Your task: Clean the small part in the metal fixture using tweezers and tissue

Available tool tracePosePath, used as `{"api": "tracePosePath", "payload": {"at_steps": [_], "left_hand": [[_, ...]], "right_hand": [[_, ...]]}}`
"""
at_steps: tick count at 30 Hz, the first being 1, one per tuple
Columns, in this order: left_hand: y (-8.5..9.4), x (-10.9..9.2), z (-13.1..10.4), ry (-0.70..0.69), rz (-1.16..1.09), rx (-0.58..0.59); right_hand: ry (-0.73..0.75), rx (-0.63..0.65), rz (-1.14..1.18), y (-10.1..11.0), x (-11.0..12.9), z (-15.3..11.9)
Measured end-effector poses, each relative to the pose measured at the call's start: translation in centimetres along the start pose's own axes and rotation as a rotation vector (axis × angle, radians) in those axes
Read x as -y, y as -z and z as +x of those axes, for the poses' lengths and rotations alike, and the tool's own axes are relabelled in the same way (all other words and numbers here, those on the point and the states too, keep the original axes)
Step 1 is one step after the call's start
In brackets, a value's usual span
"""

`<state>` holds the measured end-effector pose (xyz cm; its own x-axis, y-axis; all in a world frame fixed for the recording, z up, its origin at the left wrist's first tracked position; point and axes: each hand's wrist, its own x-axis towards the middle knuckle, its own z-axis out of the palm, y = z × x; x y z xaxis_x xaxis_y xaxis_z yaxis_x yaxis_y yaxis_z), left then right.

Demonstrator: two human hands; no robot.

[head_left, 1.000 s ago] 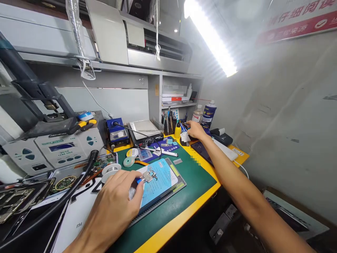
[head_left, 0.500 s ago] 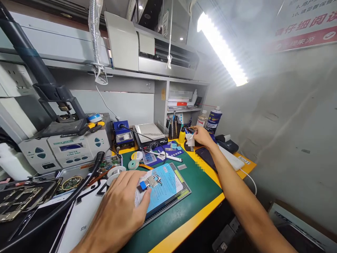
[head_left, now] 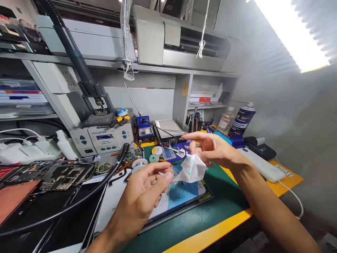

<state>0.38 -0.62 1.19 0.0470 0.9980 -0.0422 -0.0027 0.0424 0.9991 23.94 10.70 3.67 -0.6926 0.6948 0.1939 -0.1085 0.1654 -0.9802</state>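
My right hand (head_left: 214, 149) holds a crumpled white tissue (head_left: 193, 169) with small green spots, pinched between thumb and fingers. My left hand (head_left: 149, 188) is close to its left side, fingers curved and thumb apart from them, with nothing seen in its grasp. Below both hands is a blue and white box (head_left: 188, 193) on a perforated plate (head_left: 209, 196). Part of a small metal piece (head_left: 176, 171) shows on the box between the left fingertips and the tissue; the rest is hidden.
A green mat (head_left: 223, 196) covers the yellow bench. Left are a black hose (head_left: 86, 195), a solder spool (head_left: 139, 164) and opened devices (head_left: 63, 177). A soldering station (head_left: 144, 130) stands behind. A spray can (head_left: 242, 119), clear bottle (head_left: 225, 119) and white power bank (head_left: 260, 165) stand right.
My right hand has come back from the far right of the bench with the white tissue. My left hand has lifted off the box. The view has turned left.
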Motion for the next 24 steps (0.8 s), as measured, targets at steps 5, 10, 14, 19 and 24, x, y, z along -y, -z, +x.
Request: {"api": "tracePosePath", "payload": {"at_steps": [5,10,14,19,24], "left_hand": [[0.5,0.1,0.2,0.053,-0.055,0.115],[1.0,-0.1,0.1,0.066,-0.174,0.079],[1.5,-0.2,0.2,0.102,-0.321,0.086],[1.6,0.0,0.4,0.122,-0.428,0.12],[1.5,0.0,0.5,0.151,-0.529,0.121]], "right_hand": [[-0.051,0.102,0.053,-3.4,0.0,0.5],[-0.027,0.065,0.093,-4.9,-0.4,0.0],[0.001,0.065,0.123,-5.7,-0.8,-0.4],[0.012,0.087,0.109,-6.2,-1.4,-0.5],[0.141,0.007,-0.24,-6.9,-1.9,-1.0]]}}
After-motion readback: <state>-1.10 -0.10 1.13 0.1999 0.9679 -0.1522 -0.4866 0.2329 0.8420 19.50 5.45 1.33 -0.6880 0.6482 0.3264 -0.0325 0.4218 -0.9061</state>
